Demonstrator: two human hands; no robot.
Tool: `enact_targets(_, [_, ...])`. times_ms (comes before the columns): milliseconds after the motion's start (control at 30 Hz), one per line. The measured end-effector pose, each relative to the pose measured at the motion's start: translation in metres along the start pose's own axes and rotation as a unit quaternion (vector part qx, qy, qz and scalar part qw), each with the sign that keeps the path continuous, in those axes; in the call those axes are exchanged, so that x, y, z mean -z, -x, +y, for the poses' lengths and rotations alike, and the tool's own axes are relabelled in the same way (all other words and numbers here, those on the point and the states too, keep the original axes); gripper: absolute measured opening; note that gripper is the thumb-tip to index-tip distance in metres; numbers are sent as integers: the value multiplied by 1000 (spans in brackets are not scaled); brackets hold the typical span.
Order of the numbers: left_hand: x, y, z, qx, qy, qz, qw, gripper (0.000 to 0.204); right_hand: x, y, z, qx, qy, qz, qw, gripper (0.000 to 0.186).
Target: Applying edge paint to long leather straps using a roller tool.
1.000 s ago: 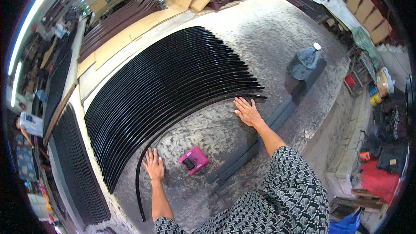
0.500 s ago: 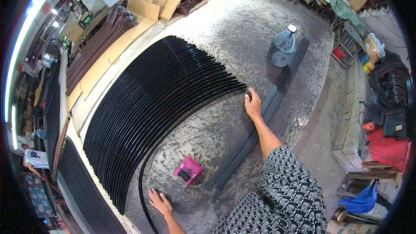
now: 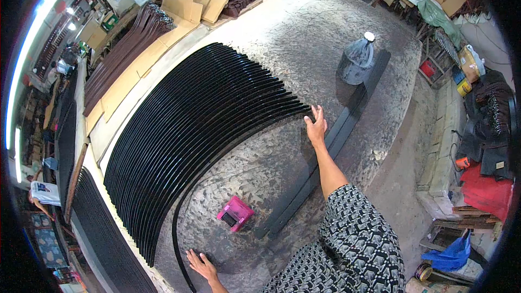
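Many long, thin black strips (image 3: pixel 201 125) lie side by side in a wide row on the worn metal table (image 3: pixel 277 152). The nearest strip (image 3: pixel 176 228) bends away from the row at its left end and runs down toward the lower edge. My right hand (image 3: pixel 316 126) is at the right ends of the strips, fingers apart and touching or nearly touching the nearest tips. My left hand (image 3: pixel 202 266) rests with fingers spread, just right of the bent strip, gripping nothing. A pink sponge-like block with a dark piece on it (image 3: pixel 235 214) lies between my hands.
A flat dark bar (image 3: pixel 325 157) lies across the table's right side, beside a clear plastic jug with a white cap (image 3: pixel 357 59). Brown strips (image 3: pixel 122 57) and cardboard (image 3: pixel 179 8) line the far left edge. A person in a white shirt (image 3: pixel 45 192) is at far left.
My right hand has turned slightly, its fingers now pointing more upward at the strip ends. My left hand has barely moved. The strips look unchanged.
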State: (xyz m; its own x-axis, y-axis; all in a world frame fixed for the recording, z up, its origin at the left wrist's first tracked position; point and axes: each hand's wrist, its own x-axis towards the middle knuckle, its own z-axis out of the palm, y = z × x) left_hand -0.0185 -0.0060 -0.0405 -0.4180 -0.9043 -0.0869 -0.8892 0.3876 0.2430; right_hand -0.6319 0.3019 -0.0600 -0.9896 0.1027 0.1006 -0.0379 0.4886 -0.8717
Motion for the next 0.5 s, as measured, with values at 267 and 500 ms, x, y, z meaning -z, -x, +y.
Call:
enact_targets(267, [-2, 4, 9, 27, 29, 26, 999, 57, -6, 6, -8, -29, 227, 93, 969, 73])
enact_targets(500, [10, 1, -19, 1, 28, 135, 990, 48, -93, 137, -96, 282, 62, -65, 955, 42])
